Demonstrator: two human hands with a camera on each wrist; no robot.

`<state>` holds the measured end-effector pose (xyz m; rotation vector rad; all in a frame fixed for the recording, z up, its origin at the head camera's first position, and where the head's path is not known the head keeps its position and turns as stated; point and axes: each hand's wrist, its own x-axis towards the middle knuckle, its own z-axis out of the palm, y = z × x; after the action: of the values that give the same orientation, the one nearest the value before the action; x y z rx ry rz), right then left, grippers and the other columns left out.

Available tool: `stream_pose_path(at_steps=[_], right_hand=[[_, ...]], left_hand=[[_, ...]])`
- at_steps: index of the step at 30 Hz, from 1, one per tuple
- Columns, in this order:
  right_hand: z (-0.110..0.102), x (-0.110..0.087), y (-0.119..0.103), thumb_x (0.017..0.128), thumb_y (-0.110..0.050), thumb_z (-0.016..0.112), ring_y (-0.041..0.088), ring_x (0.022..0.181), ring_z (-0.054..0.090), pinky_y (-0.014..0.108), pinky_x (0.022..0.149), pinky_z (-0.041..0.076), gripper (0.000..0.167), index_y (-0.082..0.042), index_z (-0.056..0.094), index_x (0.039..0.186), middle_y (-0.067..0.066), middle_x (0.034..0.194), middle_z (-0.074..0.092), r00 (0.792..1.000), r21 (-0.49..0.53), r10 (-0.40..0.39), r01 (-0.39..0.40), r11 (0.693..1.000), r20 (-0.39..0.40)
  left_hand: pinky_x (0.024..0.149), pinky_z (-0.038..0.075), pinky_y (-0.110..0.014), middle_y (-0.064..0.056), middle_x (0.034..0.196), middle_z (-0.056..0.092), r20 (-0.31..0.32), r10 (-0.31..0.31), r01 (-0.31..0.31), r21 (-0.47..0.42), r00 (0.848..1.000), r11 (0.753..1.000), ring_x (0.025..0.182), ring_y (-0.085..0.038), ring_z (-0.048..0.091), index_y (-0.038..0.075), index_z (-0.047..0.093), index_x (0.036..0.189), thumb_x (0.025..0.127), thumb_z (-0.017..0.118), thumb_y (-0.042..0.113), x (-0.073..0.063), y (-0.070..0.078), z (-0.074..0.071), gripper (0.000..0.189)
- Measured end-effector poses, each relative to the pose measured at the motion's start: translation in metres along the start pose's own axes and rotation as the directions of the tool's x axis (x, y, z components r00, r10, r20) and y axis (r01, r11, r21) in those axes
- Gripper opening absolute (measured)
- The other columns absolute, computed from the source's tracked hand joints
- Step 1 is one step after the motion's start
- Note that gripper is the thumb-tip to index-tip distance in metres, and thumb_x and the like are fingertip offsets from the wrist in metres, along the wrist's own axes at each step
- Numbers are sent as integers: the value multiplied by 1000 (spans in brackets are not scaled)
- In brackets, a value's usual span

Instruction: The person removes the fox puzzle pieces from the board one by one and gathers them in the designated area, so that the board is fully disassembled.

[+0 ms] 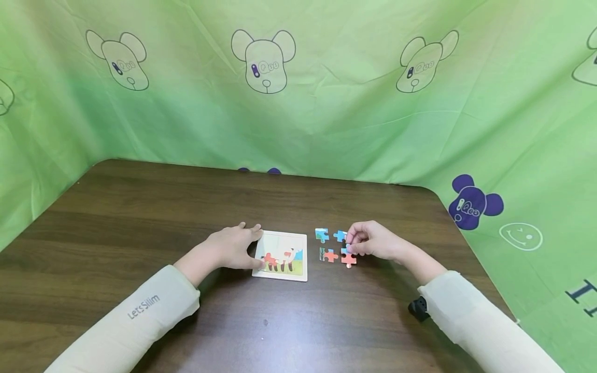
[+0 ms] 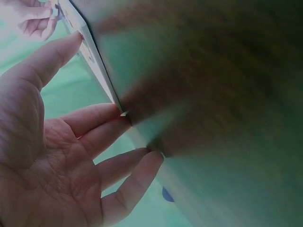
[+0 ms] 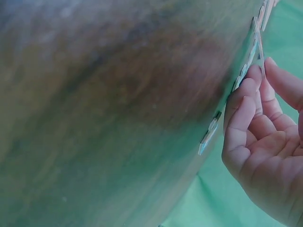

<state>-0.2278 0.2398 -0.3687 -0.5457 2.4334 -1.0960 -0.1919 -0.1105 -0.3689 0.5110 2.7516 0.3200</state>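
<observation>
A square puzzle tray (image 1: 280, 278) with a pale rim lies on the table, showing an animal picture with an orange-red piece at its left. My left hand (image 1: 236, 247) is spread at the tray's left side, thumb on the lower left and fingertips at the upper left edge. To the right, my right hand (image 1: 373, 241) pinches a thin puzzle piece (image 3: 260, 47) between thumb and fingers; its printed face is mostly hidden. Near that hand lie a blue-green puzzle piece (image 1: 322, 234), a blue one (image 1: 339, 235), a red-and-green one (image 1: 330, 255) and a red one (image 1: 349, 260).
The dark wooden table (image 1: 140, 217) spreads out around the tray. A green printed cloth (image 1: 326, 134) hangs behind it and along both sides. A small black object (image 1: 418, 309) sits by the right sleeve cuff.
</observation>
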Motion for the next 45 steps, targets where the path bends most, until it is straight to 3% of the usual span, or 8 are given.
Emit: stream_pose_path(at_steps=[18,35,45], right_hand=[[-4,2,-7,88,-4,70,10,66,50,22,60,44,9,-1,63,91,2,77,61,998,-172,-32,21,985,-59],[31,35,-48,87,-4,72,12,70,54,22,65,46,12,1,64,92,3,79,63,987,-151,-154,157,976,34],[53,50,-63,87,-6,72,9,72,55,22,69,47,8,-2,68,93,2,81,65,971,-209,-205,228,951,124]], left_hand=[[98,45,-63,4,163,32,5,-8,8,4,1000,1000,151,-32,29,22,40,153,85,68,50,-1,0,-1,79],[99,45,-64,2,163,32,1,2,-2,0,1000,1000,151,-33,28,21,41,153,85,68,50,-2,1,-2,79],[100,44,-64,2,163,33,1,7,-7,1,1000,1000,151,-34,29,21,42,152,85,69,50,-1,0,-1,78]])
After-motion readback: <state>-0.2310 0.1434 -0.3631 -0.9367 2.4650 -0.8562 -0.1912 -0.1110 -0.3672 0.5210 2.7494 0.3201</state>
